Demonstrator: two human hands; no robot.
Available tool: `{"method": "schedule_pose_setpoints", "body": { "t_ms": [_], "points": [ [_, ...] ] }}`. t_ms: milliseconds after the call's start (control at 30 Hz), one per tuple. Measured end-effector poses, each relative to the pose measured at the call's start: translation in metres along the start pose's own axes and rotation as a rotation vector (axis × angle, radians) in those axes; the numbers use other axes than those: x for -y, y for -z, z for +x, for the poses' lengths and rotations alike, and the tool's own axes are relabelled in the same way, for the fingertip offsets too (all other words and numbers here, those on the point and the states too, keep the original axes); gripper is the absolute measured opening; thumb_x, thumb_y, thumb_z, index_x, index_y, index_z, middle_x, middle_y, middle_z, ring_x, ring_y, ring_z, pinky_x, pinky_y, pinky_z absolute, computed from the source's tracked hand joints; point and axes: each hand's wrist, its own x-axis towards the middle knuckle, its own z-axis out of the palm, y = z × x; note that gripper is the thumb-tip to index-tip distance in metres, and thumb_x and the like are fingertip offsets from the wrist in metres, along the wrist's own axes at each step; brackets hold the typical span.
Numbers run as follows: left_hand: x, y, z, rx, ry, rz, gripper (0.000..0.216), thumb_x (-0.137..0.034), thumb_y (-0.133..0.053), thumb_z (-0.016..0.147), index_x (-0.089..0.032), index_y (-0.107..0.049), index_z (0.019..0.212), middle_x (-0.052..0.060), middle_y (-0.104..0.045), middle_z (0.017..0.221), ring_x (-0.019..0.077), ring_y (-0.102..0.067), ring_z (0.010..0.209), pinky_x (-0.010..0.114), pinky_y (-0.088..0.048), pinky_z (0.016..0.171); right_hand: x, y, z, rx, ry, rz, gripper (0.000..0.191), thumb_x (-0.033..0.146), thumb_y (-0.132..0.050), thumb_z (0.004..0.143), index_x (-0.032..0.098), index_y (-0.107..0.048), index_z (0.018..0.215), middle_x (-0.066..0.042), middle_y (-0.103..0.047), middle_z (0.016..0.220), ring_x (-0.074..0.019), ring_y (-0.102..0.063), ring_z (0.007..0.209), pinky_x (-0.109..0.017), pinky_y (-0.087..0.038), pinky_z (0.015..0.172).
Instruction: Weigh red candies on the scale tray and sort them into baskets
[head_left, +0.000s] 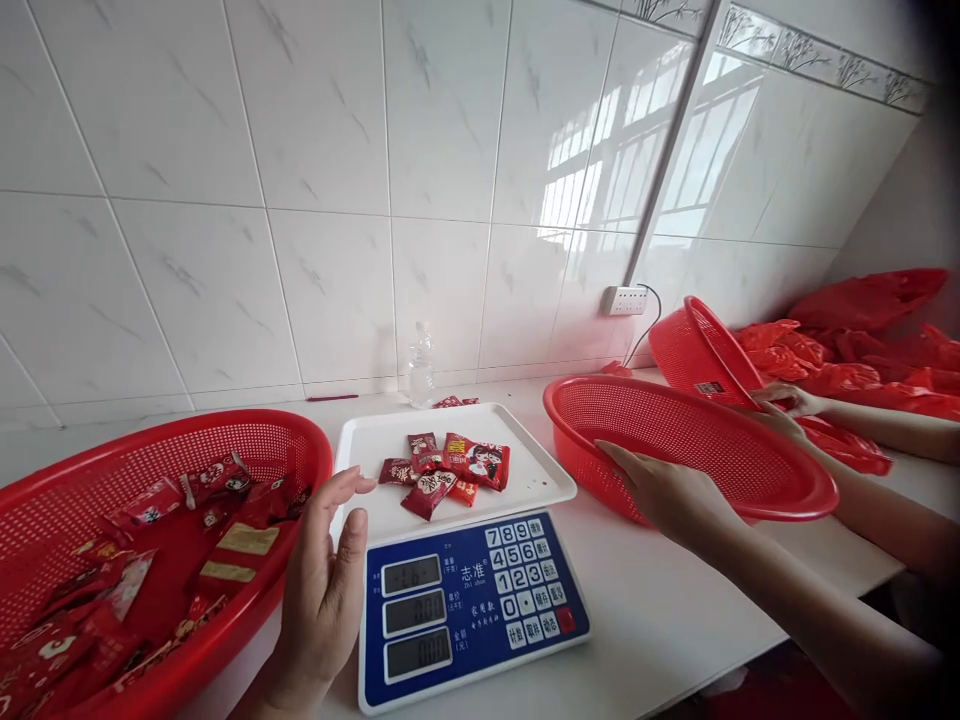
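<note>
My left hand [326, 575] is raised at the left edge of a digital scale [472, 605], fingers apart and holding nothing. Several small red candy packets [442, 475] lie on the scale's white tray [525, 440], just beyond my fingertips. My right hand [664, 495] reaches to the near rim of a large red mesh basket [795, 490]; its fingers look stretched out, and its underside is hidden. Left of me stands another red basket [307, 440] with several red packets inside.
At the right, another person's hands [791, 400] hold a smaller red basket [701, 350] tilted on its side. Red plastic bags [840, 375] are piled behind them. A clear bottle [421, 365] and a red pen [332, 397] are by the tiled wall, below a power socket [626, 300].
</note>
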Motion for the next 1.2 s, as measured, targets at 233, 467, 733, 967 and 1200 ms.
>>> {"method": "schedule_pose_setpoints", "body": {
  "t_ms": [233,467,733,967,1200],
  "points": [
    [-0.001,-0.001,-0.001,-0.001,0.011,-0.005,0.026,-0.042,-0.043,0.102,-0.028,-0.054,0.121,0.008,-0.065,0.117,0.0228,-0.058,0.118,0.044,-0.042,0.103,-0.009,-0.012,0.035,0.043,-0.092,0.0,0.054,0.009,-0.035,0.094,0.021,-0.047,0.145,-0.014,-0.074,0.114,-0.0305,-0.073,0.086,-0.028,-0.05,0.049],
    [-0.001,-0.001,-0.001,-0.018,0.025,-0.025,0.028,-0.041,-0.044,0.102,-0.024,-0.053,0.122,0.009,-0.065,0.116,0.0247,-0.059,0.115,0.046,-0.044,0.102,-0.014,-0.009,0.052,-0.023,-0.079,0.084,0.046,0.018,-0.036,0.097,0.012,-0.053,0.139,-0.02,-0.072,0.114,-0.0377,-0.071,0.094,-0.043,-0.056,0.068],
    [-0.004,-0.002,-0.002,-0.028,-0.009,-0.022,0.027,-0.034,-0.042,0.103,-0.022,-0.049,0.125,0.011,-0.065,0.115,0.0228,-0.06,0.112,0.044,-0.045,0.101,0.081,-0.002,0.038,-0.364,0.33,0.435,0.049,0.041,-0.03,0.101,0.019,-0.053,0.138,-0.019,-0.062,0.131,-0.0385,-0.056,0.124,-0.054,-0.047,0.103],
    [-0.004,-0.002,-0.002,-0.033,0.005,-0.014,0.025,-0.034,-0.039,0.104,-0.021,-0.05,0.123,0.012,-0.063,0.117,0.0221,-0.059,0.112,0.042,-0.046,0.1,0.181,0.041,0.032,0.031,0.913,0.6,0.053,0.058,-0.034,0.1,0.041,-0.038,0.15,0.0,-0.034,0.159,-0.0385,-0.019,0.149,-0.07,-0.02,0.115],
    [-0.007,-0.002,-0.001,-0.031,-0.006,-0.022,0.029,-0.037,-0.039,0.104,-0.02,-0.05,0.124,0.013,-0.065,0.114,0.0236,-0.061,0.111,0.044,-0.046,0.099,0.195,0.048,0.071,0.317,0.925,0.519,0.054,0.061,-0.03,0.1,0.04,-0.041,0.148,-0.001,-0.029,0.161,-0.0392,-0.009,0.149,-0.071,-0.012,0.114]
  ]
}}
